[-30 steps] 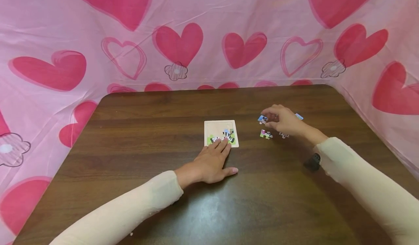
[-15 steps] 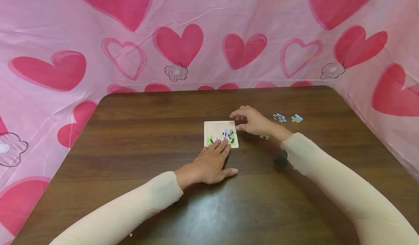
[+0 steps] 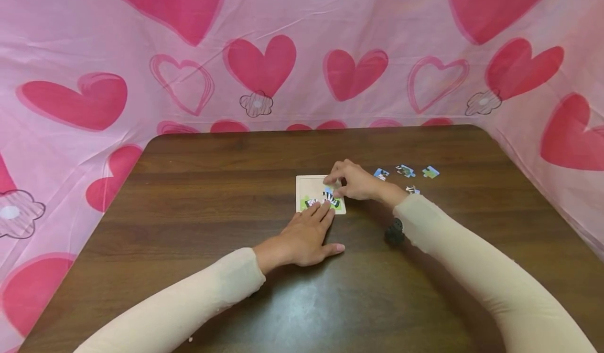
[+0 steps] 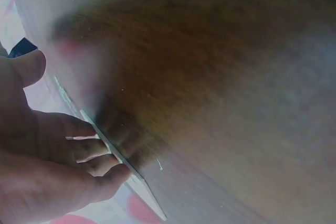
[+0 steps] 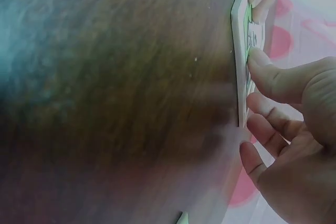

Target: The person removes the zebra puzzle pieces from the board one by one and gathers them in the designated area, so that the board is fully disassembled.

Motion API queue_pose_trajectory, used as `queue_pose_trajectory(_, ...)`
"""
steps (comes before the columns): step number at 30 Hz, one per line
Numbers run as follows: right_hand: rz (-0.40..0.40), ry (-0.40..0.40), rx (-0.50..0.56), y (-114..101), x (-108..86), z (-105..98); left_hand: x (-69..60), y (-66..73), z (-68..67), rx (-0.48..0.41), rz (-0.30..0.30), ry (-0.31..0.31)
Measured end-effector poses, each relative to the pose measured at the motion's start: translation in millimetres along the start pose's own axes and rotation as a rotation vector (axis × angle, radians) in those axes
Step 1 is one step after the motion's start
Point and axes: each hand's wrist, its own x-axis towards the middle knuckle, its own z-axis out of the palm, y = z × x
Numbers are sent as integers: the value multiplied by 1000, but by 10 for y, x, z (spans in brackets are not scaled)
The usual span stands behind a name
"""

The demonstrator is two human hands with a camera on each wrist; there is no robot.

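Head view: two bare hands at one square puzzle board [image 3: 310,186], flat on one brown wood-grain table [image 3: 212,185]. Left hand [image 3: 304,240] palm down, fingers stretched forward and released, tips resting on the near part of the board, thumb spread sideways over the table. Right hand [image 3: 354,181] over the right part of the board, fingers bent, thumb below them; cannot tell from any view whether grasping a piece or merely touching one. Within the board, striped black-and-white pieces [image 3: 332,200] with green and blue patches along the near and right parts, exact count hidden by fingers; bare pale wood toward the far left. Off to the right, close together yet apart, four loose puzzle pieces [image 3: 430,171] in sight: three in a row farther back, one nearer, just beside the right sleeve [image 3: 462,261]. Matching cream left sleeve [image 3: 189,295], both slanting forward and inward; one black device [image 3: 394,232] at the right wrist. Behind everything, one pink cloth [image 3: 306,80] printed with hearts. Visible only from the right wrist: right thumb tip down at the board's surface, plus one green sliver [image 5: 183,218] at the lower border. Visible only from the left wrist: left fingers from the palm side, against the board's thin edge.
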Motion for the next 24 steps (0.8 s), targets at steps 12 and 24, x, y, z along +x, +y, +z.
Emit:
queue_pose_trajectory(12, -12, 40, -8, -38, -7, 59, 0, 4, 4, 1, 4, 0)
queue_pose_trajectory(24, -46, 44, -107, -58, -32, 73, 3, 6, 9, 7, 4, 10)
